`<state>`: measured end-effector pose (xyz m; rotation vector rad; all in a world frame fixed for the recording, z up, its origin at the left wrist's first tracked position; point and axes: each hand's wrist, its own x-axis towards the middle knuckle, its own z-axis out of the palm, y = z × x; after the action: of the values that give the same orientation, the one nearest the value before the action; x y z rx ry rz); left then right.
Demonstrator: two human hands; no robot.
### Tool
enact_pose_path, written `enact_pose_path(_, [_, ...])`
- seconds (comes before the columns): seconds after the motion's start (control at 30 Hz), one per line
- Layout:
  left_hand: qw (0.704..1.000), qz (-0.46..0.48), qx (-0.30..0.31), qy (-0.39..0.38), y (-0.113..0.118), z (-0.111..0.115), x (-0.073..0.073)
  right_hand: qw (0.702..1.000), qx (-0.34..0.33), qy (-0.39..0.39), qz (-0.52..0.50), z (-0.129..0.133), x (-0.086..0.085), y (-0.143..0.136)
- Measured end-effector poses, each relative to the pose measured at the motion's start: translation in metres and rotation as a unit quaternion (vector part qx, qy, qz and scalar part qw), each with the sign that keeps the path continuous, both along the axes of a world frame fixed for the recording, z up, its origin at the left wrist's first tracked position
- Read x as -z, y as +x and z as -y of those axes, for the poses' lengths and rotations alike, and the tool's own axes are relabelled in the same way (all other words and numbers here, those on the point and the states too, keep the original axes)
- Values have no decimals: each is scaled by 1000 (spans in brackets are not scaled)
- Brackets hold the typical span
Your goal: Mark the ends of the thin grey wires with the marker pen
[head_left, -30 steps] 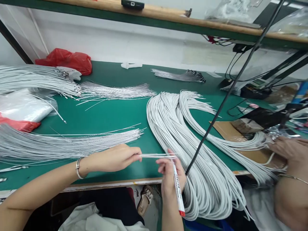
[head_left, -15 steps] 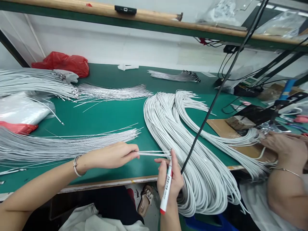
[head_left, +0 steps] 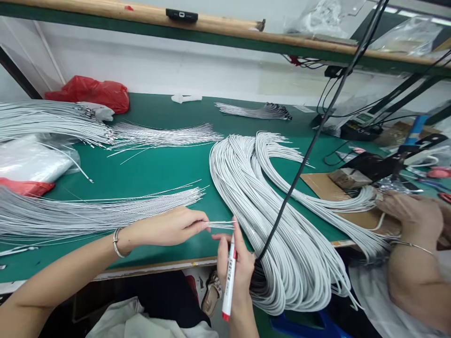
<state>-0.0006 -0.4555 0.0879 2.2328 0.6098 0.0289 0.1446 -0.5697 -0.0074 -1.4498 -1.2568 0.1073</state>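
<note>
Several thin white wires [head_left: 221, 225] stretch between my hands above the green table. My left hand [head_left: 181, 225] is closed, pinching them between thumb and fingers. At their right ends is my right hand [head_left: 237, 260], its index fingertip against the wires. It also grips a white marker [head_left: 229, 284] with red ends, which slants down past the palm. Just right of it lies a large looped bundle of white cables [head_left: 271, 211], drooping over the table's front edge. A long sheaf of thin wires [head_left: 105, 213] lies behind my left forearm.
Further back lie more wire bundles [head_left: 165, 135] and a small black-ended bundle [head_left: 257, 111]. A red bag [head_left: 89, 94] sits at the back left. A black cord [head_left: 299, 173] hangs diagonally in front of the cables. At right, a co-worker's hands [head_left: 410, 211] handle cables over cardboard [head_left: 319, 185].
My right hand with the marker has moved left, closer to my left hand. The visible stretch of wire between them is shorter. My left hand has shifted slightly right.
</note>
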Motion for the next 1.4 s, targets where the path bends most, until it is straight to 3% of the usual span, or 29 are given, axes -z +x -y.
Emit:
enact_pose_path(0.1, [1000,6,12,0,2,1,1,1000,-22,4,18,0,0,-6])
enact_pose_path(0.27, [1000,8,3,-13,3,2,3,999,7,19,36,1,-1,6])
enact_pose_path(0.5, [999,38,21,-15,12,4,-4,993,-34,58,98,-2,-4,3])
enact_pose_path(0.67, [999,40,10,-19,17,4,-6,999,26,22,-11,3,2,14])
enact_pose_path(0.77, [998,38,-4,-41,18,4,-4,993,-49,-7,-108,1,5,24])
enact_pose_path(0.87, [999,23,3,-37,18,7,-3,964,-153,-62,-208,-3,1,24])
enact_pose_path(1.07, [997,45,58,20,18,9,1,945,-161,-117,-258,-7,-12,16])
enact_pose_path(1.17, [997,37,64,-10,17,7,1,946,-169,-120,-249,-10,-9,19])
enact_pose_path(1.27, [997,20,20,-77,17,7,-1,964,-135,-73,-215,-10,-4,22])
enact_pose_path(1.4, [995,29,-37,-88,17,6,-2,987,21,10,-157,-4,0,23])
